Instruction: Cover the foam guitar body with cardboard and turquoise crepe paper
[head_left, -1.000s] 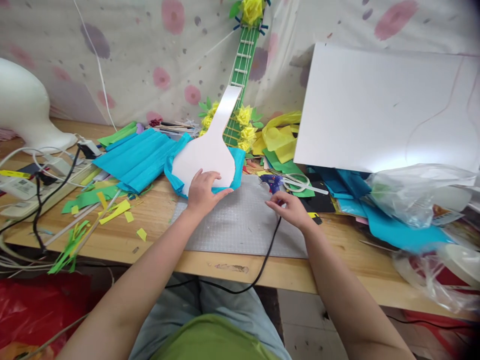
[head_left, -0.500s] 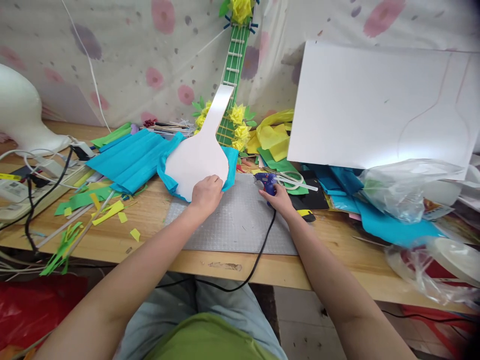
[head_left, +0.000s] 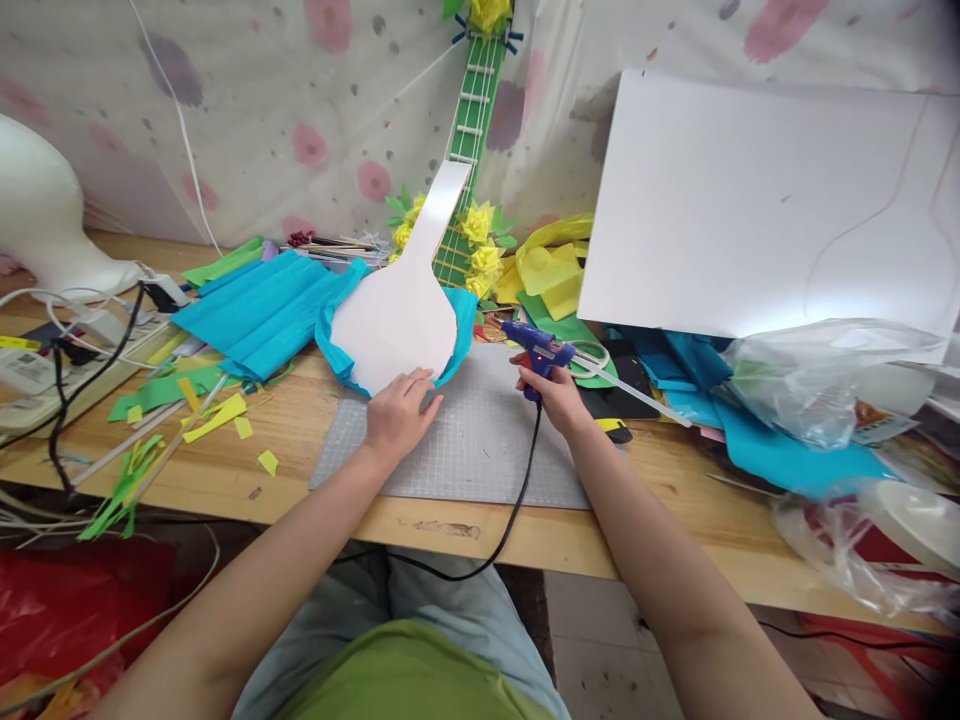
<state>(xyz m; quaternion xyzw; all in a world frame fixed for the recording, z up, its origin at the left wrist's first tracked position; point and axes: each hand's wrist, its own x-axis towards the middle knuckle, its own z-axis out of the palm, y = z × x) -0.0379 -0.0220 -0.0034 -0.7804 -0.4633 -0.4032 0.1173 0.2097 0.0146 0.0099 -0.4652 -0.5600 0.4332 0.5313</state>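
My left hand [head_left: 399, 415] rests with fingers spread on the near edge of a white guitar-shaped card [head_left: 401, 310] that lies on blue crepe paper [head_left: 262, 310]. My right hand [head_left: 553, 393] is closed round the handle of a blue glue gun [head_left: 537, 352], held just above the grey cutting mat [head_left: 480, 450], nozzle pointing left toward the card. A clear glue stick pokes out of the gun's back to the right. Its black cord [head_left: 517, 500] hangs over the table's front edge.
A green paper guitar [head_left: 466, 150] with yellow flowers leans on the back wall. A large white board [head_left: 765, 200] stands at right over blue paper and plastic bags [head_left: 825, 380]. Scissors [head_left: 592, 355], paper scraps, a power strip [head_left: 45, 370] and cables lie around.
My right hand took hold of the glue gun and lifted it off the table, nozzle now toward the card. My left hand slid slightly along the card's near edge.
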